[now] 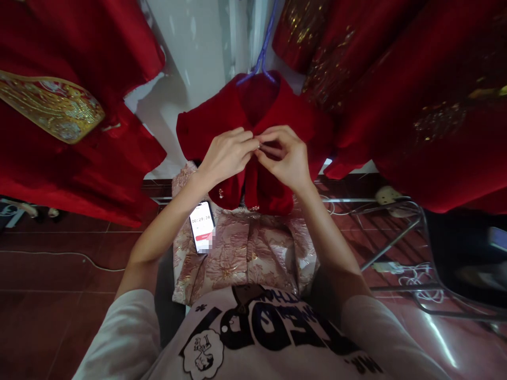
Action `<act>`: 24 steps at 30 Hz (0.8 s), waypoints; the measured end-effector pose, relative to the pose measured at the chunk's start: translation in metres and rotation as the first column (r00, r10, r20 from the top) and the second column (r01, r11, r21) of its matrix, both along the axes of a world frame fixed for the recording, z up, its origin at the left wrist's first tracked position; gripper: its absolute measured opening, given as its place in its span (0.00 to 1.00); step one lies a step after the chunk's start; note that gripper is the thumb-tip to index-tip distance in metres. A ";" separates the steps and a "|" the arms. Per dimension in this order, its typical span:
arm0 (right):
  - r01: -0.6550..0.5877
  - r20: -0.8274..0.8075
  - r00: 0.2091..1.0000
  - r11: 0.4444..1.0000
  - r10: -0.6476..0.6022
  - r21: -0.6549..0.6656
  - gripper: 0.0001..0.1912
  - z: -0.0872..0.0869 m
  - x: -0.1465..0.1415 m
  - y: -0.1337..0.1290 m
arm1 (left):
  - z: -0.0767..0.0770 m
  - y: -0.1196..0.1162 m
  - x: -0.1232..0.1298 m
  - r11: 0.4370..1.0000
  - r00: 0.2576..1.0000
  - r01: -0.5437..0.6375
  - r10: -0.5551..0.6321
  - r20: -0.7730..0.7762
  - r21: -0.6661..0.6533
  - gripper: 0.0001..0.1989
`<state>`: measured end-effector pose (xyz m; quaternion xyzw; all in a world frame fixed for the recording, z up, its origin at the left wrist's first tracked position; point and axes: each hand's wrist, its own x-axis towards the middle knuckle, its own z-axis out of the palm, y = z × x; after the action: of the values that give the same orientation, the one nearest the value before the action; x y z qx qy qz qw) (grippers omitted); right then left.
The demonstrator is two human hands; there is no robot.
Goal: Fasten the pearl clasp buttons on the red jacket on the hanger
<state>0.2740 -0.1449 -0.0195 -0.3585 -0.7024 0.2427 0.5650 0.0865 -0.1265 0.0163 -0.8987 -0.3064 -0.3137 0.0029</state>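
A short red jacket [214, 116] hangs in front of me on a blue hanger [262, 60]. Both my hands meet at its front opening, just below the V-shaped neck. My left hand [232, 153] is closed, its fingertips pinched on the jacket's front edge. Thumb and fingers of my right hand [289, 158] pinch at the same spot from the other side. Between the fingertips a tiny shiny piece [259, 146] shows, too small to name surely. A small sparkling ornament [221, 193] sits low on the jacket's left front panel.
Pink-gold brocade fabric [229, 243] covers my lap, with a lit phone [202, 227] lying on it showing a timer. Red garments [99, 174] with gold decoration hang at both sides. At right stand a black metal-framed chair [455, 248] and a coiled white cable [422, 282] on the tiled floor.
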 end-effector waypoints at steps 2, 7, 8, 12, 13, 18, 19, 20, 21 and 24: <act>-0.019 -0.017 1.000 1.000 0.019 0.000 0.21 -0.006 -0.002 0.004 | -0.006 -0.003 0.003 0.996 0.996 0.008 -0.001 0.089 -0.083 0.04; 0.012 -0.027 1.000 1.000 -0.012 0.008 0.29 -0.036 -0.008 -0.009 | -0.030 -0.007 -0.002 0.877 0.917 0.183 0.010 0.398 -0.444 0.12; 0.063 -0.001 0.998 0.998 -0.063 -0.001 0.29 -0.043 -0.009 -0.014 | -0.034 -0.007 -0.004 0.844 0.899 0.213 0.029 0.438 -0.493 0.13; 0.194 0.163 0.972 0.969 -0.168 -0.153 0.28 -0.057 -0.005 -0.026 | -0.053 -0.010 -0.012 0.733 0.860 0.272 0.106 0.499 -0.624 0.12; 0.185 0.184 0.972 0.959 -0.146 -0.215 0.27 -0.056 -0.001 -0.026 | -0.057 -0.011 -0.013 0.706 0.855 0.280 0.124 0.503 -0.650 0.11; -0.058 -0.042 0.998 0.873 0.044 -0.485 0.18 -0.032 0.029 -0.019 | -0.070 -0.020 -0.008 0.623 0.815 0.306 0.219 0.537 -0.720 0.09; -0.111 -0.090 0.993 0.858 0.076 -0.501 0.18 -0.026 0.034 -0.019 | -0.070 -0.023 -0.007 0.594 0.811 0.330 0.219 0.542 -0.734 0.10; -0.153 -0.116 0.987 0.850 0.109 -0.504 0.18 -0.021 0.039 -0.021 | -0.069 -0.026 -0.006 0.557 0.813 0.359 0.208 0.544 -0.749 0.12; -0.187 -0.123 0.982 0.849 0.144 -0.495 0.18 -0.015 0.042 -0.024 | -0.069 -0.029 -0.005 0.519 0.820 0.385 0.187 0.541 -0.763 0.15; -0.215 -0.058 0.976 0.879 0.211 -0.426 0.18 0.000 0.045 -0.036 | -0.068 -0.037 -0.008 0.501 0.866 0.380 0.101 0.489 -0.777 0.22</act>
<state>0.3185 -0.1810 -0.0193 -0.3934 -0.6641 0.4538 0.4453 0.0783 -0.1635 -0.0517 -0.6975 -0.3344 -0.3297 -0.5413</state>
